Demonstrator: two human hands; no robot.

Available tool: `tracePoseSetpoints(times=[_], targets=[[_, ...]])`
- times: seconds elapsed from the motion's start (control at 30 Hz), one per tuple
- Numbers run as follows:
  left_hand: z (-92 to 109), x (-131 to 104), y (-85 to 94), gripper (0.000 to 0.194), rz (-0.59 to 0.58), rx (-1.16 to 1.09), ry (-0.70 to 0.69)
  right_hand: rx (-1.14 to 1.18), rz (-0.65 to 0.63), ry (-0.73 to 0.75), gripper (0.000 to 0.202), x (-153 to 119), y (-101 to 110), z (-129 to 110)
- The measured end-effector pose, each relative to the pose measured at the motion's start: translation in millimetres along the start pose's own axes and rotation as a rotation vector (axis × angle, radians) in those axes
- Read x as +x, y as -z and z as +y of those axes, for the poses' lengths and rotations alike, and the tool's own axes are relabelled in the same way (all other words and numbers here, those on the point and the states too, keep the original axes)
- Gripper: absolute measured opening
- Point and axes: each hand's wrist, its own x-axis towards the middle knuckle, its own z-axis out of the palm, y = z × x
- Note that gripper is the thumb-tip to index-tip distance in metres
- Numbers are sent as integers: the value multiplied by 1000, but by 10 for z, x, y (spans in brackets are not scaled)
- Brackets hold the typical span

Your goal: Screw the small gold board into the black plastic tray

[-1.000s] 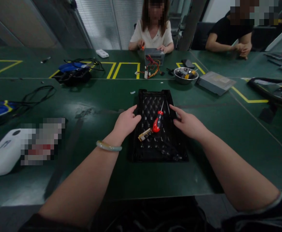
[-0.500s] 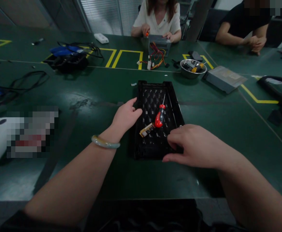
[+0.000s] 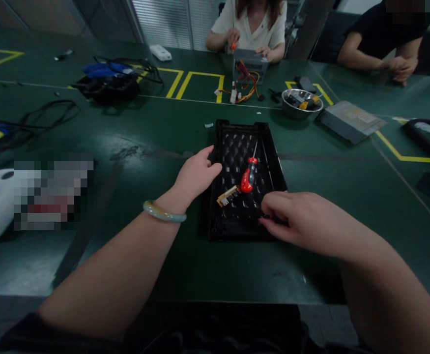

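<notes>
the left hand rests curled on the left rim of the black tray lying on the green table, gripping nothing else. the right hand reaches into the tray's near right corner, fingers bent; whether they pinch anything cannot be told. a red screwdriver and a small circuit board lie inside. no writing is readable.
</notes>
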Motion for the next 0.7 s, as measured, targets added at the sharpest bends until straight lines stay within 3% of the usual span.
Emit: tracePoseSetpoints(times=[0.17, 0.33, 0.43, 0.7], targets=[[8, -4, 2, 61, 3, 1, 2, -55, 133, -207, 24, 44, -6, 189], [8, -4, -2, 61, -13, -18, 2, 70, -14, -45, 25, 51, -27, 49], [15, -5, 1, 60, -23, -30, -10, 14, -65, -52, 20, 38, -75, -61], [32, -14, 1, 57, -10, 20, -25, 38, 14, -47, 5, 51, -96, -101]])
